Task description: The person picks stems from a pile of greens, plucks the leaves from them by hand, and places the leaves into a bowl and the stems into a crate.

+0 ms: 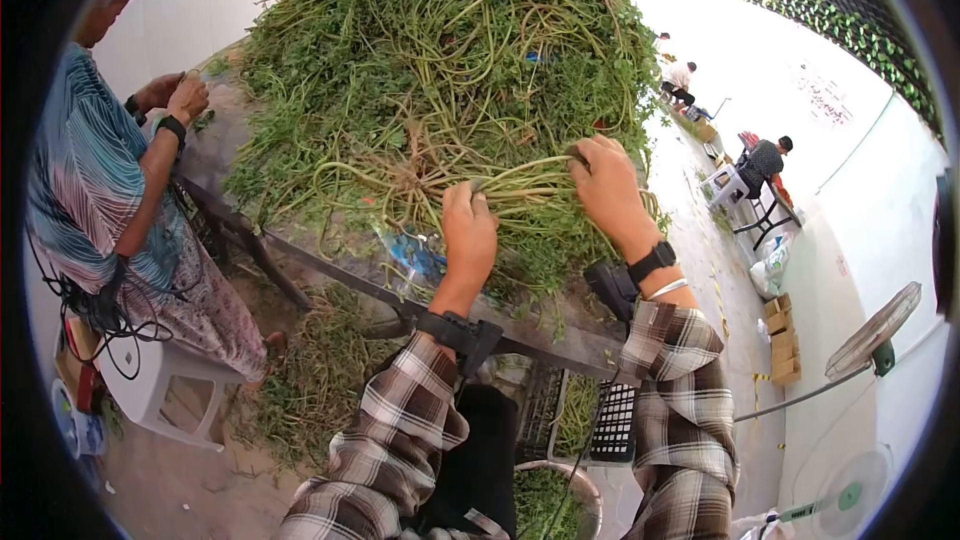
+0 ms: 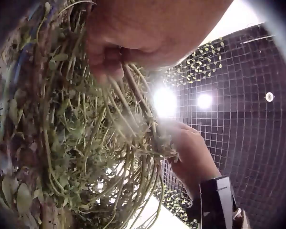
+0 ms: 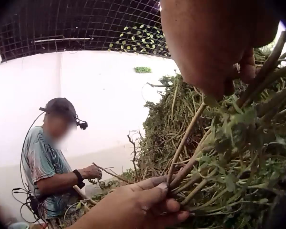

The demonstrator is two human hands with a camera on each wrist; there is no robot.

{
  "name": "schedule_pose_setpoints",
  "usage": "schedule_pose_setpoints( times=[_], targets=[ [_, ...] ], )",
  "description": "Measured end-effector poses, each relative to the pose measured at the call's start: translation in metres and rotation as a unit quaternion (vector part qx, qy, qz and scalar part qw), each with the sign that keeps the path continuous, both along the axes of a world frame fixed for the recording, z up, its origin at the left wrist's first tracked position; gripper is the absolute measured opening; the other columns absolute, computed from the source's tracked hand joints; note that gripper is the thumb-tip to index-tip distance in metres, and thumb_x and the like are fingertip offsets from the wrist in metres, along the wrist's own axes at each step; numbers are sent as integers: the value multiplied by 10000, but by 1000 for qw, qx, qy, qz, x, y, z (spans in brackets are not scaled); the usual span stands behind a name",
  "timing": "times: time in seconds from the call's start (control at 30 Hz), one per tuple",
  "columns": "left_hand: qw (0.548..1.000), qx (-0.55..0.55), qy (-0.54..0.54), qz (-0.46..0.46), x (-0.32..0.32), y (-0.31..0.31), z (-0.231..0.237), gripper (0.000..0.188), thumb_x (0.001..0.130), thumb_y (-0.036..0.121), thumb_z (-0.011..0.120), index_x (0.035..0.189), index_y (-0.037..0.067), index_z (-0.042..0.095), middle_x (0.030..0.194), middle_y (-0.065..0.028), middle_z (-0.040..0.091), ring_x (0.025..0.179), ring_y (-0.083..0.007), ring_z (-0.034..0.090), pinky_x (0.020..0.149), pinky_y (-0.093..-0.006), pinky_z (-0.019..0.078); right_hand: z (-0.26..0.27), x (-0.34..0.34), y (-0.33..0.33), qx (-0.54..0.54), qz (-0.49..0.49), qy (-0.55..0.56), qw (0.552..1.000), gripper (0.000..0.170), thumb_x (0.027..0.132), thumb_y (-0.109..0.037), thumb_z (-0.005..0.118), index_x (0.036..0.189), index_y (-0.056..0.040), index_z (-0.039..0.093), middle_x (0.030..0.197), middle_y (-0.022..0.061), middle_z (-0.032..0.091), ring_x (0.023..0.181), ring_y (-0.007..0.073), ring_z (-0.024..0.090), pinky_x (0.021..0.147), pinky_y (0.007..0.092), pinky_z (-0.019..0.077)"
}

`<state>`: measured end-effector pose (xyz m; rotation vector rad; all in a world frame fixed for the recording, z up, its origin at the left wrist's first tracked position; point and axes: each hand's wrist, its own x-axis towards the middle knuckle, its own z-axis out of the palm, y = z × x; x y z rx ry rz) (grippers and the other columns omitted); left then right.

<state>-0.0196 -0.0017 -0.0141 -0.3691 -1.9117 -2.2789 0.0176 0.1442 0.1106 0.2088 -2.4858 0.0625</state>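
Observation:
A large heap of green leafy stems (image 1: 450, 50) covers the table. Near its front edge lies a plant with pale roots (image 1: 410, 178), its long stems running to the right. The left hand (image 1: 470, 240) pinches these stems close to the roots; in the right wrist view the left hand (image 3: 138, 202) has thumb and fingers round several stems. The right hand (image 1: 610, 195) grips the same stems farther right, and in the left wrist view the right hand (image 2: 190, 150) is at their far end, its fingertips partly hidden by leaves.
Another person (image 1: 110, 170) stands at the left, handling a stem. Blue plastic (image 1: 415, 255) lies at the table edge (image 1: 350, 285). Below are a white stool (image 1: 165, 380), black crates (image 1: 612, 425) and a basin of greens (image 1: 550, 500). A fan (image 1: 875, 330) stands at the right.

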Motion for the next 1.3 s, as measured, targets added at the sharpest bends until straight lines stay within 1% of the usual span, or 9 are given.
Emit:
schedule_pose_setpoints(
  times=[0.17, 0.27, 0.33, 0.43, 0.57, 0.63, 0.8, 0.87, 1.3],
  targets=[
    [998, 58, -6, 7, -4, -3, 1, 298, 951, 151, 419, 1172, -39, 482, 995, -121, 485, 706, -184, 557, 656, -386, 519, 11, 1, -8, 37, 51, 50, 997, 93, 794, -110, 537, 786, -21, 563, 789, 138, 539, 825, 328, 514, 753, 419, 427],
    [998, 53, -25, 29, -4, -6, 0, 288, 943, 135, 436, 1168, -36, 493, 964, -110, 506, 718, -180, 568, 656, -372, 525, -2, 0, 8, 25, 41, -34, 998, 108, 790, -123, 538, 775, -17, 553, 804, 148, 546, 837, 342, 519, 754, 431, 429],
    [998, 45, -45, 17, -4, -6, -3, 292, 940, 138, 448, 1168, -37, 499, 961, -106, 515, 716, -169, 568, 646, -361, 521, -5, 5, 17, 13, -28, -132, 991, 135, 783, -142, 540, 783, -7, 548, 813, 175, 555, 840, 369, 531, 750, 448, 430],
    [998, 37, -50, -2, -3, -6, -2, 253, 939, 111, 432, 1092, -70, 519, 1054, -130, 440, 729, -196, 588, 648, -347, 528, -1, 14, 26, -47, -69, -167, 982, 160, 775, -158, 542, 804, -1, 554, 816, 198, 561, 836, 393, 540, 741, 464, 430],
    [998, 35, -57, -11, -1, -5, 0, 256, 937, 107, 437, 1104, -67, 521, 1055, -130, 440, 725, -201, 591, 651, -357, 532, 5, 9, 31, -59, -100, -231, 966, 158, 787, -146, 529, 831, 2, 564, 808, 205, 561, 828, 398, 543, 739, 469, 428],
    [996, 53, -68, -8, -4, -4, -4, 293, 934, 136, 471, 1171, -29, 518, 1006, -128, 556, 722, -167, 574, 629, -360, 508, 2, 5, 31, -6, -14, -107, 994, 135, 796, -116, 526, 840, 4, 568, 816, 193, 562, 821, 392, 543, 734, 463, 432],
    [997, 55, -51, 16, -6, -4, -6, 287, 927, 134, 484, 1159, -27, 535, 851, -118, 608, 695, -169, 568, 618, -362, 500, 15, 5, 3, 3, 14, -17, 1000, 92, 798, -62, 530, 850, 9, 556, 809, 172, 536, 795, 363, 542, 715, 433, 442],
    [997, 51, -60, 9, -6, -5, -5, 281, 926, 132, 486, 1151, -26, 544, 796, -110, 615, 690, -171, 567, 615, -363, 497, 16, 4, -4, 19, 78, 35, 996, 97, 791, -33, 518, 872, 8, 553, 816, 160, 522, 801, 345, 530, 717, 416, 444],
    [994, 57, -94, 3, -15, -11, -7, 238, 935, 137, 440, 1063, -13, 572, 771, -104, 586, 666, -176, 563, 608, -390, 477, 9, 39, -35, 101, 157, 40, 982, 158, 691, 38, 509, 843, -3, 493, 819, 131, 470, 821, 299, 486, 724, 357, 448]
  ],
)
